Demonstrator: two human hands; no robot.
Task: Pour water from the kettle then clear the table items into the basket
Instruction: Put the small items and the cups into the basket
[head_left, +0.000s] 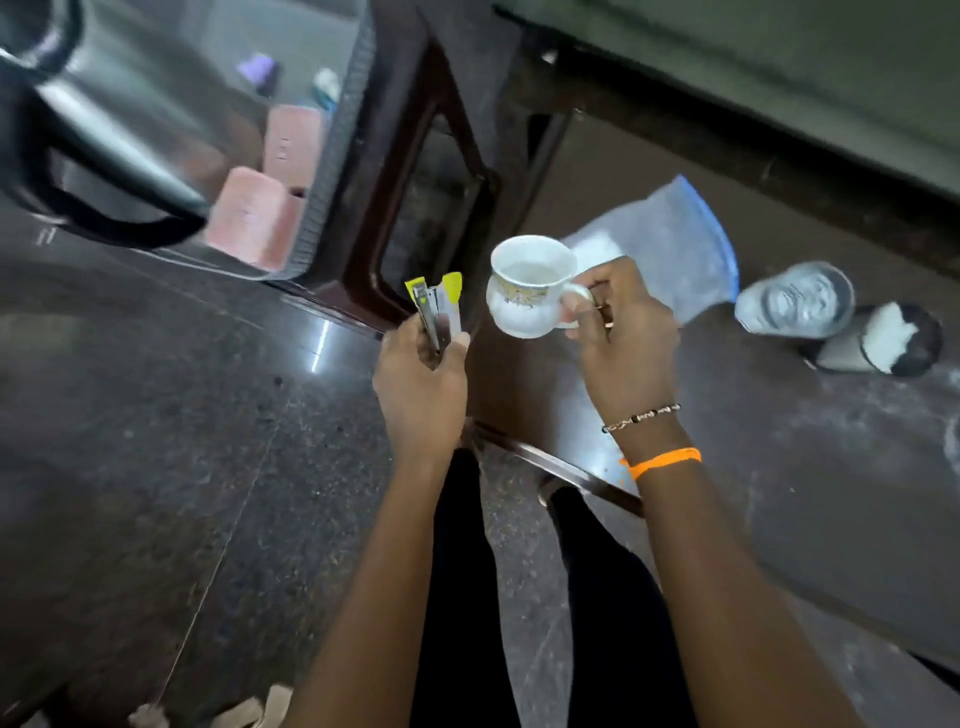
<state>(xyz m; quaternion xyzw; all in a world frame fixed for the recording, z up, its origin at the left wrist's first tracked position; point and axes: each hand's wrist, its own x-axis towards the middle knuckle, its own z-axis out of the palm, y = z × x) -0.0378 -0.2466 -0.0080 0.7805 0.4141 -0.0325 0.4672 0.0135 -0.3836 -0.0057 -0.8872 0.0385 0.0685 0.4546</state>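
Two hands are busy, and both hold something. The right hand (626, 332) curls its fingers through the handle of a white cup (530, 286). It seems to pinch a thin stick or spoon too, but that part is too small to tell. The cup sits upright in the air with its mouth up, and there looks to be a little pale drink inside. The left hand (421, 374) grips a small bunch of yellow and grey packets (436, 306). They stand up out of the fist and point to 12 o'clock.

From the hands, the basket (332, 156) lies at about 10 o'clock, with its mesh wall turned toward them. Pink things (254, 223) are already in it. The shiny kettle (104, 130) with its black handle is further out at 10 o'clock, blurry and very near the camera. The left hand is nearer the basket, so the packets will likely go in first.

Between the hands and the basket stands a dark brown stool (436, 171), and the hands may need to go over it. At 3 o'clock from the right hand a clear bag (675, 244) lies flat on the table (831, 493). Just past it are a round lid (797, 299) and a jar on its side (878, 338), both still to be cleared.
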